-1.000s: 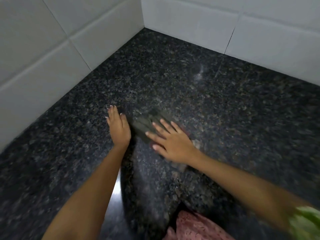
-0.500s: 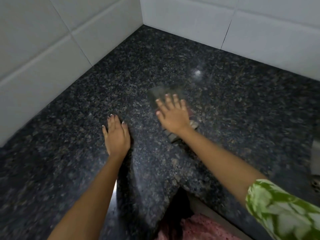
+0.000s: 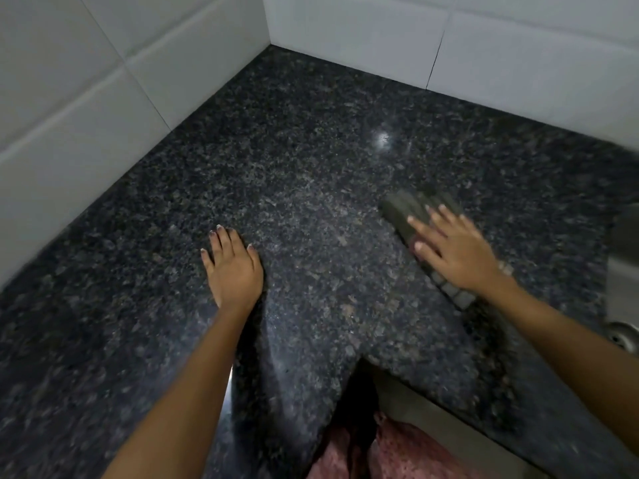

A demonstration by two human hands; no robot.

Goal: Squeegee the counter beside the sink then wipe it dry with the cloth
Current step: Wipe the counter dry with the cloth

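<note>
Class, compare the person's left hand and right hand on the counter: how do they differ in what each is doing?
The left hand lies flat on bare counter; the right hand presses on the cloth. The left hand looks sharp, the right hand slightly blurred. Both are palm-down with fingers extended.

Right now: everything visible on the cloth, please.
The cloth is dark grey, folded flat, with what looks like a checked weave at its near end; motion blur hides finer detail. It lies on the black speckled granite counter, right of centre, towards the steel sink. The right hand presses flat on it, fingers spread. The left hand does not touch it.
</note>
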